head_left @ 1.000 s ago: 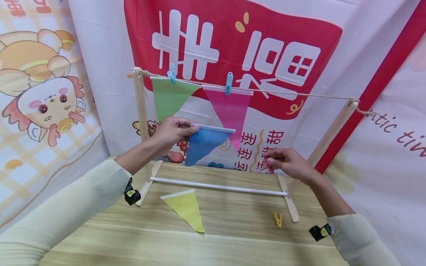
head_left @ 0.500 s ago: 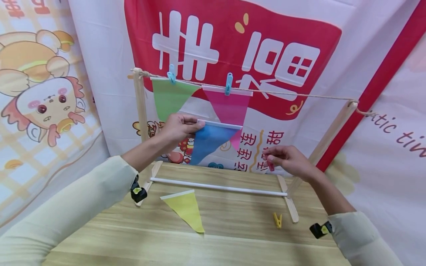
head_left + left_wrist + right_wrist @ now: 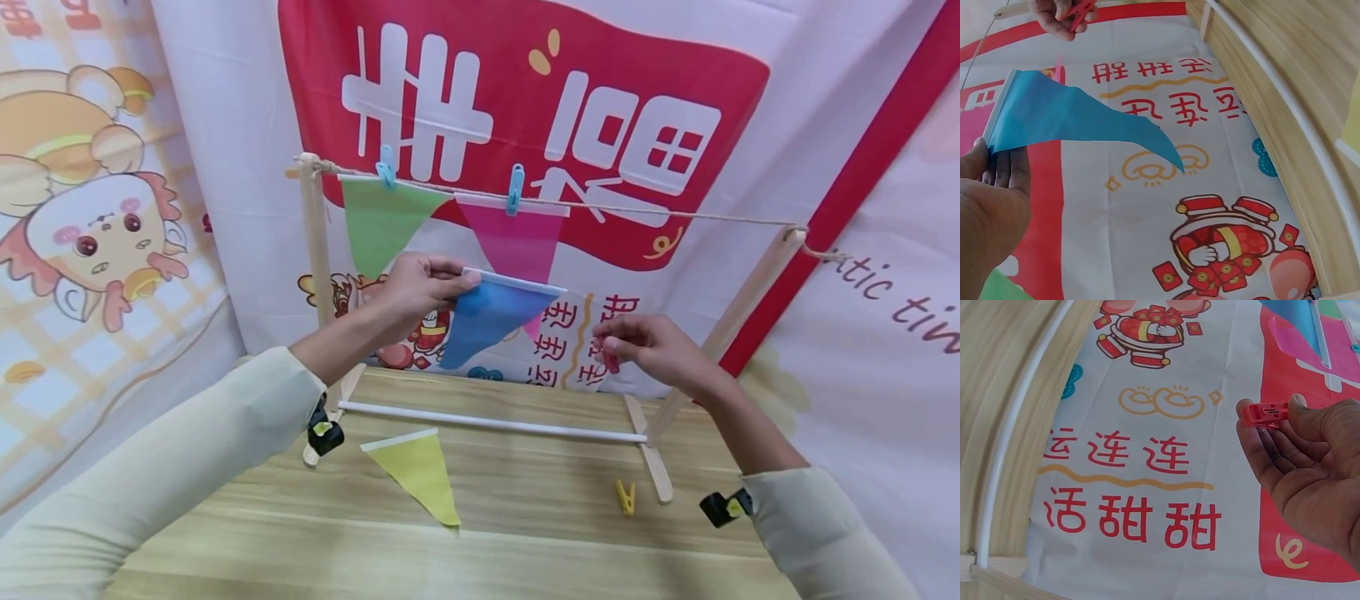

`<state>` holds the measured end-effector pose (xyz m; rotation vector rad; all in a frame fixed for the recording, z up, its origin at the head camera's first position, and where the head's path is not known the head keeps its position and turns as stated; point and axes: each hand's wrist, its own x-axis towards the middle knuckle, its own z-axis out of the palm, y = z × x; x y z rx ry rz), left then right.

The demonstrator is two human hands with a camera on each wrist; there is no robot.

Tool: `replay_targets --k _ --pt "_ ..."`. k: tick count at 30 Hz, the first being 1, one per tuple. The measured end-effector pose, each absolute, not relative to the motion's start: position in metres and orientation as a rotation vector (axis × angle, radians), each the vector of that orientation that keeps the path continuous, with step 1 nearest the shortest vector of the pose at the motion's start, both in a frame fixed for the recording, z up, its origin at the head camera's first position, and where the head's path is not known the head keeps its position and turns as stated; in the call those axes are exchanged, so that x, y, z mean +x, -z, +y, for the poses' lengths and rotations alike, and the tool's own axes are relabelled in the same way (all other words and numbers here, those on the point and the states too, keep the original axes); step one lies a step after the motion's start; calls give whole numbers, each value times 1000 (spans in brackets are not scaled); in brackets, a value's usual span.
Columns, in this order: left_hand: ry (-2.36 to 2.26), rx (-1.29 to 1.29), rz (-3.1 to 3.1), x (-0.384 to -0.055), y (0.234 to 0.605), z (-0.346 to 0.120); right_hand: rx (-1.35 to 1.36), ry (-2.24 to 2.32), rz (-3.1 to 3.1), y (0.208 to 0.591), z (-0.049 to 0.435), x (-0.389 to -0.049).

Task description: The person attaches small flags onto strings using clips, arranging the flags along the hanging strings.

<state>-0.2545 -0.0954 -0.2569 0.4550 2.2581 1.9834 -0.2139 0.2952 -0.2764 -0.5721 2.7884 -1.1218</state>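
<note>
My left hand (image 3: 423, 292) pinches a blue triangular flag (image 3: 495, 317) by the left end of its white top strip, and its point hangs down. The flag is in front of the pink flag (image 3: 517, 242) and covers part of it. In the right wrist view, my right hand (image 3: 1310, 450) holds a red clothespin (image 3: 1265, 414) between thumb and fingers. That hand is right of the blue flag, apart from it. Blue clothespins fix the green flag (image 3: 382, 221) and the pink flag to a string (image 3: 660, 212). Both hands are below the string.
Wooden posts (image 3: 317, 242) hold up the string, joined low down by a white rod (image 3: 487, 422). On the wooden table (image 3: 540, 542) lie a yellow flag (image 3: 420, 475) and a yellow clothespin (image 3: 626, 497). A printed cloth (image 3: 637, 50) hangs behind.
My left hand has carried the blue flag to the right and slightly up, closer to the right hand. My right hand, with the red clothespin, has risen slightly.
</note>
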Motion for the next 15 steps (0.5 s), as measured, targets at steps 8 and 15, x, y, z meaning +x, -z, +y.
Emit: replay_targets --k 8,15 --pt "-2041 488 2246 -255 252 -84 -550 1145 2794 266 292 -215" --pt "-2133 484 2223 -259 256 -79 -556 1145 2801 257 288 -215"
